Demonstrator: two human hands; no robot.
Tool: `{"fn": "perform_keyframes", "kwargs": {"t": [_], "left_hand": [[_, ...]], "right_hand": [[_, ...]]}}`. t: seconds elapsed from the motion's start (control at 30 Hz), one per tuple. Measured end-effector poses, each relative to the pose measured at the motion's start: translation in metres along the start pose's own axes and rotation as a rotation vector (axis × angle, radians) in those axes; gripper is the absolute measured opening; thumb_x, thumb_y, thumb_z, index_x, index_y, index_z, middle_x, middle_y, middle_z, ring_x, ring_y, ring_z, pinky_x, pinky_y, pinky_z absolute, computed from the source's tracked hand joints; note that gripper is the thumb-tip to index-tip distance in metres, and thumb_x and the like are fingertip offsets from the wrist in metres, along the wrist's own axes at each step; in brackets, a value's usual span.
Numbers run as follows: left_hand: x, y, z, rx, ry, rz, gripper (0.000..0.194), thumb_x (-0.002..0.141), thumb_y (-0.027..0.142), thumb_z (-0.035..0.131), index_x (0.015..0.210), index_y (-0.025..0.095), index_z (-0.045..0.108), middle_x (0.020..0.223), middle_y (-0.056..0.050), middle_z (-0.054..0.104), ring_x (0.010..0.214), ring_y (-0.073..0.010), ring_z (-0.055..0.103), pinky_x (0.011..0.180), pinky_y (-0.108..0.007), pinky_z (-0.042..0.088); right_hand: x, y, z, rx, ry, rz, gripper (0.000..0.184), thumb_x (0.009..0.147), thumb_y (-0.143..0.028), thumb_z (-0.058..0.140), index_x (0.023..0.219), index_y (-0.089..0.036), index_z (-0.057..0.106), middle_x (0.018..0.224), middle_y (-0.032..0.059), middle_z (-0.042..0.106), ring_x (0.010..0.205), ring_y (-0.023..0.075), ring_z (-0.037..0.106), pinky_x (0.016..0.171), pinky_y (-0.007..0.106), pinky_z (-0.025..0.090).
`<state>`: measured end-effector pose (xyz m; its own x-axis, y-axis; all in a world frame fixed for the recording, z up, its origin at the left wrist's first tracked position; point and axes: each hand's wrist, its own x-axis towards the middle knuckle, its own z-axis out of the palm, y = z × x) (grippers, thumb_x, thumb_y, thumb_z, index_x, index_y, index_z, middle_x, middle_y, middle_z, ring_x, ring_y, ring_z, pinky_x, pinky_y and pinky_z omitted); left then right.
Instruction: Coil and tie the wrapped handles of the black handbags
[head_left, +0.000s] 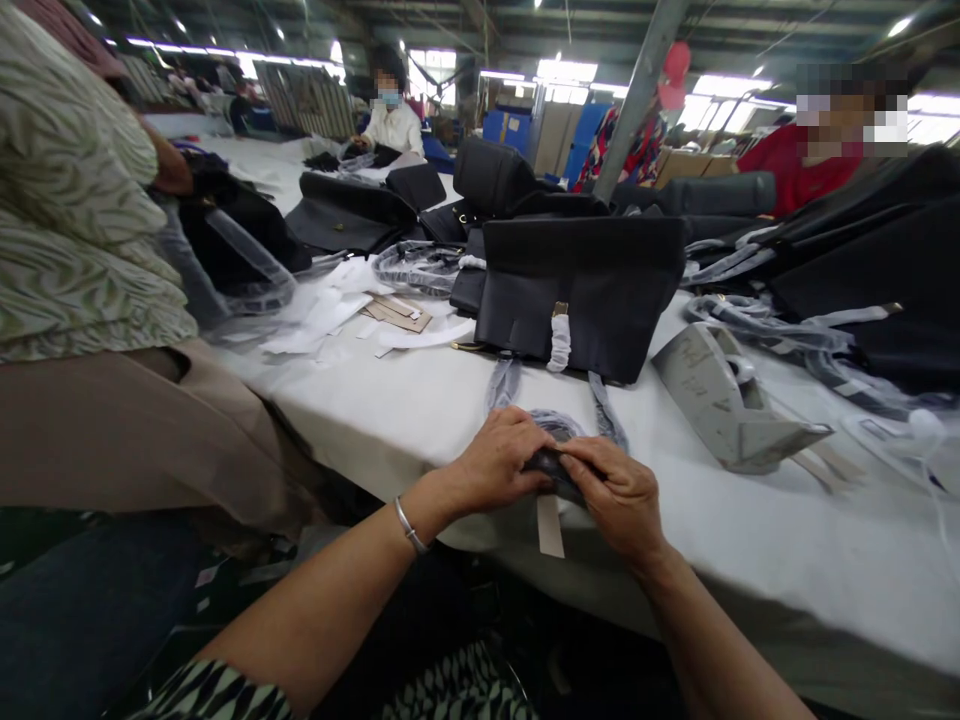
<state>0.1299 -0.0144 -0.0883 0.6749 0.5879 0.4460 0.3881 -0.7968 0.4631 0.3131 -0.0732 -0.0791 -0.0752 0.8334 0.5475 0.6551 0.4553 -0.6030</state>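
Observation:
A black handbag (581,275) lies on the white-covered table in front of me, its straps wrapped in clear plastic (607,410) and reaching towards my hands. My left hand (506,458) is closed on the strap (553,462), at a dark part near the table's front edge. From the other side my right hand (619,490) pinches the same strap between thumb and fingers. A beige strip of paper or card (550,527) hangs below them. White wrapping (560,342) covers the bag's front tab under a gold-coloured fitting (560,309).
A grey tape dispenser (720,400) stands to the right. White paper scraps (330,310) and brown card pieces (401,313) lie at the left. More black bags (352,212) are piled behind. A person in a patterned top (82,200) stands close on my left; others are farther back.

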Motion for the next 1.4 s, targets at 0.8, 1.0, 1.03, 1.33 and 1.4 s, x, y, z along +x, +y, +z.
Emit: {"fn": "perform_keyframes", "kwargs": {"t": [0.8, 1.0, 1.03, 1.33, 1.4], "left_hand": [[0.006, 0.007, 0.001, -0.121, 0.062, -0.194, 0.030, 0.064, 0.027, 0.082, 0.089, 0.018, 0.067, 0.092, -0.006, 0.061, 0.098, -0.0237, 0.053, 0.088, -0.039, 0.043], [0.005, 0.005, 0.004, -0.136, 0.051, -0.208, 0.023, 0.071, 0.024, 0.076, 0.092, 0.019, 0.068, 0.093, -0.007, 0.061, 0.101, -0.0241, 0.053, 0.092, -0.039, 0.042], [0.004, 0.005, 0.002, -0.142, 0.026, -0.198, 0.022, 0.073, 0.022, 0.073, 0.095, 0.019, 0.068, 0.094, -0.007, 0.061, 0.102, -0.0243, 0.052, 0.093, -0.040, 0.042], [0.001, 0.008, -0.011, -0.114, -0.072, -0.127, 0.045, 0.072, 0.028, 0.067, 0.115, 0.016, 0.061, 0.105, -0.009, 0.061, 0.107, -0.0267, 0.050, 0.096, -0.041, 0.041], [0.002, 0.010, -0.008, -0.113, -0.043, -0.171, 0.042, 0.076, 0.031, 0.066, 0.115, 0.017, 0.060, 0.101, -0.008, 0.062, 0.104, -0.0257, 0.051, 0.094, -0.041, 0.040]], "right_hand": [[-0.050, -0.020, -0.007, -0.403, 0.007, -0.465, 0.028, 0.082, -0.005, 0.061, 0.105, -0.018, 0.067, 0.111, 0.0075, 0.069, 0.107, 0.0241, 0.057, 0.094, 0.043, 0.044], [-0.018, -0.012, -0.004, -0.288, -0.019, -0.378, 0.022, 0.086, -0.008, 0.055, 0.102, -0.019, 0.066, 0.097, 0.0045, 0.071, 0.090, 0.0171, 0.063, 0.083, 0.033, 0.049], [-0.015, -0.010, -0.003, -0.260, -0.019, -0.334, 0.020, 0.087, -0.010, 0.055, 0.100, -0.019, 0.067, 0.095, 0.0040, 0.071, 0.089, 0.0165, 0.063, 0.083, 0.032, 0.050], [-0.002, -0.007, 0.007, -0.046, 0.011, 0.099, 0.014, 0.085, -0.023, 0.057, 0.087, -0.019, 0.070, 0.089, 0.0037, 0.072, 0.083, 0.0176, 0.067, 0.079, 0.030, 0.050], [-0.001, -0.007, 0.007, -0.015, -0.009, 0.162, 0.014, 0.083, -0.025, 0.058, 0.085, -0.019, 0.070, 0.088, 0.0038, 0.072, 0.083, 0.0181, 0.067, 0.079, 0.031, 0.050]]}}
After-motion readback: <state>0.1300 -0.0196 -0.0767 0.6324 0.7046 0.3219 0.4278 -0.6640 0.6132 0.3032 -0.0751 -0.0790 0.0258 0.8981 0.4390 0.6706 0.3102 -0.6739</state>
